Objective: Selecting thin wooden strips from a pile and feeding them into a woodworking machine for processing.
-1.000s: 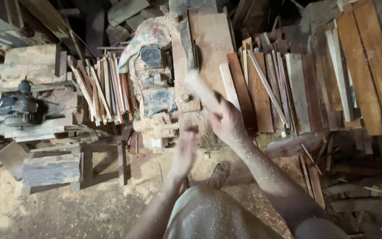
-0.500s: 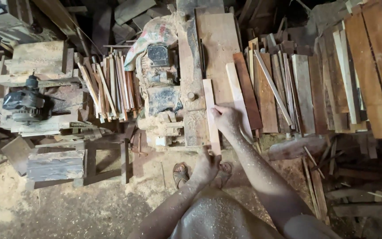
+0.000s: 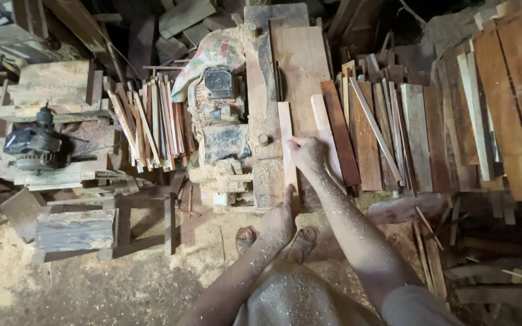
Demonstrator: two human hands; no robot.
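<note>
In a sawdusty wood shop, a pale wood strip [image 3: 286,145] lay flat on the saw worktop [image 3: 300,66], right hand [image 3: 307,152] pressing fingers closed on it, left hand [image 3: 279,218] pushing its near end.

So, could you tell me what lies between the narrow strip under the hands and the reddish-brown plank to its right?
In the head view, one pale strip lies between the narrow strip and the reddish-brown plank; the right hand partly covers its near end.

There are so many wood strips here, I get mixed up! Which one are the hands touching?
The pale narrow strip lying on the saw table. Both hands press it, right hand on top, left hand at its near end. The other strips lie untouched.
</note>
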